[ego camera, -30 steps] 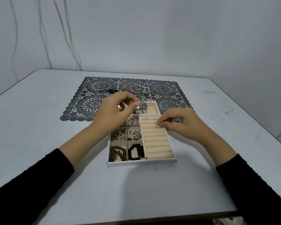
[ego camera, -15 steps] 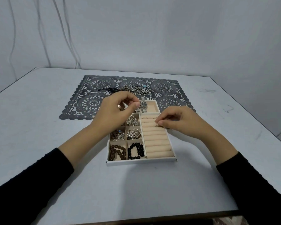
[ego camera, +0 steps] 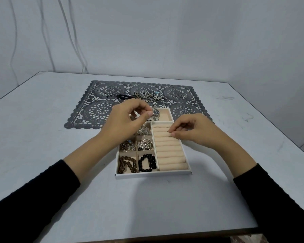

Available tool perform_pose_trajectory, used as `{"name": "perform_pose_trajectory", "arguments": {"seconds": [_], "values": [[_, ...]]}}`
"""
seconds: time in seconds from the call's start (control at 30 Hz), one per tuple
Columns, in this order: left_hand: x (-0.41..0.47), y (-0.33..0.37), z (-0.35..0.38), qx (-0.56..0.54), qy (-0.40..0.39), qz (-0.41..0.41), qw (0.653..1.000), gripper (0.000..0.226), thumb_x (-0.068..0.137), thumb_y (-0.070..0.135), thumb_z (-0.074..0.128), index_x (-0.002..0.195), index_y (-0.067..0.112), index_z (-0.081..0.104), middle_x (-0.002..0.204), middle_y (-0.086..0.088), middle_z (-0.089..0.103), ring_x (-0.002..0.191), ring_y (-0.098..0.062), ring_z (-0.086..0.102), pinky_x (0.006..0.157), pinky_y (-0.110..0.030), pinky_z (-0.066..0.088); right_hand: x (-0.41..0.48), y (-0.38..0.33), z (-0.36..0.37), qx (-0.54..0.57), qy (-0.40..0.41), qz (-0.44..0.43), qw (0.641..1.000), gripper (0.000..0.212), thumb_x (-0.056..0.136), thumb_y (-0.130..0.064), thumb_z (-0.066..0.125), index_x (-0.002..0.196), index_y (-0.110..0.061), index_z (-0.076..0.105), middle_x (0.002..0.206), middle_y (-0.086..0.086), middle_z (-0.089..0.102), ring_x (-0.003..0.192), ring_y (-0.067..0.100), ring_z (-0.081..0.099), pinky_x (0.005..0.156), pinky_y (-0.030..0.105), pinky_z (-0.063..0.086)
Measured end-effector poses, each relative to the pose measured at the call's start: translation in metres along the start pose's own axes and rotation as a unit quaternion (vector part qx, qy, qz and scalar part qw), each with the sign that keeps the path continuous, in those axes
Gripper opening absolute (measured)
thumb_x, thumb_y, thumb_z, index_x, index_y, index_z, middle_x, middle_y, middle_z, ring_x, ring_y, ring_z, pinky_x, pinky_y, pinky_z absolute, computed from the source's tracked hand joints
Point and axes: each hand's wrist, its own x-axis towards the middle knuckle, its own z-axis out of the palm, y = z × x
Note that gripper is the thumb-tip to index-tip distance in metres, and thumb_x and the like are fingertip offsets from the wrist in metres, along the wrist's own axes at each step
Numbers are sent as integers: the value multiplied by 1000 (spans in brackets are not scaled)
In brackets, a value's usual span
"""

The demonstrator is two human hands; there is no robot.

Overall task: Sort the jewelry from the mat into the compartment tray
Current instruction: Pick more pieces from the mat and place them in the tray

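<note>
Head view. The compartment tray (ego camera: 153,173) sits on the table (ego camera: 42,137) at the near edge of the lace-pattern mat (ego camera: 95,113). The right hand (ego camera: 193,130) hovers over the far end of the ring-roll section (ego camera: 168,151), thumb and forefinger pinched together at the second or third roll; what they pinch is too small to make out, but it is probably a ring being seated in a slot. At least one ring appears to sit already in the farthest slot. The left hand (ego camera: 128,120) is held above the far-left compartments, fingertips also pinched, possibly on a small piece; this cannot be confirmed.

Tray contents: a wristwatch (ego camera: 155,114) in the far compartment, silver pieces in the middle cells, a brown bead bracelet (ego camera: 126,163) and a black bead bracelet (ego camera: 147,163) in the near cells. Unsorted jewelry remains on the mat: a tangle of chains (ego camera: 147,95), a dark cord piece (ego camera: 119,97) and several loose rings (ego camera: 179,97).

To seat a ring well, the band should be held edge-on, parallel to the groove between two rolls, then pressed straight down until the foam holds it upright. The pinch should be let go only once the ring stands unaided. Filling slots in order from the far end keeps the nearer rolls free.
</note>
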Motion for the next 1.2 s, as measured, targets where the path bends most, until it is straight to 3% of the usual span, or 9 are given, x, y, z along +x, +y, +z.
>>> {"name": "perform_pose_trajectory", "arguments": {"seconds": [0.07, 0.17, 0.3, 0.43, 0.53, 0.63, 0.73, 0.97, 1.2], "values": [[0, 1, 0, 5, -3, 5, 1000, 3, 88, 18, 69, 89, 21, 69, 80, 14, 64, 74, -1, 58, 67, -19, 49, 0, 2, -3, 29, 9, 5, 1000, 8, 83, -12, 73, 90, -13, 75, 82, 4, 73, 73, 10, 66, 70, 21, 53], [-1, 2, 0, 9, -10, 11, 1000, 3, 88, 19, 69, 90, 22, 70, 81, 14, 65, 76, -2, 59, 67, -19, 50, 5, 12, -4, 28, 100, 4, 995, 12, 90, -18, 65, 99, -18, 72, 91, -2, 73, 86, 14, 68, 76, 24, 53], [-1, 3, 3, 10, -31, 22, 999, 4, 88, 19, 69, 91, 20, 70, 82, 12, 66, 78, -4, 62, 70, -19, 50, 11, 26, 0, -118, 209, 34, 970, 26, 95, -29, 56, 119, -25, 63, 116, -10, 65, 106, 5, 58, 91, 21, 42], [-1, 2, 6, 40, -60, 37, 997, 5, 86, 20, 71, 91, 19, 71, 86, 11, 68, 84, -5, 63, 73, -15, 48, 15, 33, 1, -239, 139, 56, 959, 46, 99, -33, 46, 143, -17, 42, 146, -1, 44, 135, 14, 38, 99, 17, 25], [-1, 1, 9, 65, -89, 37, 993, 4, 86, 21, 72, 90, 21, 71, 86, 13, 68, 83, -2, 62, 71, -14, 47, 18, 38, 2, -263, 101, 56, 958, 50, 100, -34, 42, 146, -14, 36, 150, 4, 39, 142, 19, 29, 113, 30, 21], [-1, 0, 14, 85, -135, 37, 987, 2, 86, 24, 72, 87, 23, 71, 81, 13, 68, 80, -2, 62, 74, -23, 51, 19, 41, 5, -283, 68, 64, 955, 51, 100, -37, 41, 145, -13, 36, 149, 5, 40, 140, 22, 31, 116, 38, 24], [-1, 1, 18, 104, -161, 53, 980, 4, 85, 23, 72, 89, 21, 73, 82, 13, 67, 80, -2, 61, 75, -29, 52, 17, 36, 6, -295, 47, 64, 952, 46, 101, -32, 42, 139, -7, 42, 143, 11, 44, 135, 25, 35, 110, 30, 24], [2, 3, 20, 142, -161, 94, 972, 6, 84, 21, 73, 90, 19, 74, 82, 13, 65, 78, -1, 59, 71, -22, 49, 18, 39, 5, -295, 50, 56, 952, 48, 100, -35, 42, 142, -9, 40, 149, 7, 39, 138, 20, 32, 113, 31, 20], [1, 4, 15, 130, -184, 80, 971, 7, 84, 25, 74, 90, 21, 75, 84, 14, 67, 83, -1, 61, 74, -21, 49, 18, 42, 4, -277, 60, 66, 957, 52, 99, -39, 44, 144, -14, 40, 153, 2, 34, 141, 19, 30, 112, 31, 24]]}}
